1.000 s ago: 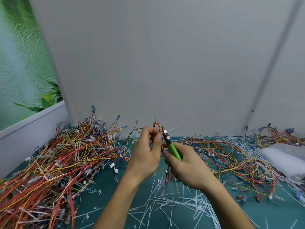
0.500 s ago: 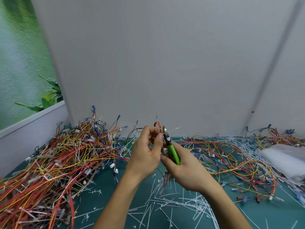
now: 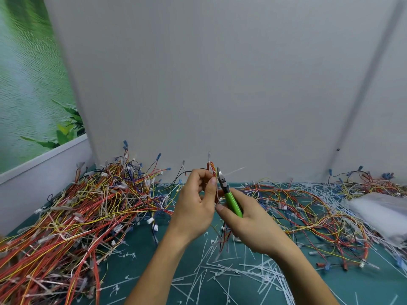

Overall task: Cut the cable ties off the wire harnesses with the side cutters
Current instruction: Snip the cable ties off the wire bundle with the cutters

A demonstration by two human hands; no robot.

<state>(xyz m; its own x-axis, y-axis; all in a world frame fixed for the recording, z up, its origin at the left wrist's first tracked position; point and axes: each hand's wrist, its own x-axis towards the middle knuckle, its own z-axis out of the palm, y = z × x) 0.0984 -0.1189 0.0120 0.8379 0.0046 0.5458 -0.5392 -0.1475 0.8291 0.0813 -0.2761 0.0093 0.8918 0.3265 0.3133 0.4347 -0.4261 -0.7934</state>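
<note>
A single wide-angle view from the person's head faces forward and slightly down. The teal-covered worktop fills the lower part of the frame. The plain grey partition wall rises behind it, its edges slanted by the lens. Both forearms enter from the bottom edge. The left hand and right hand meet near the camera, just below mid-frame.
</note>
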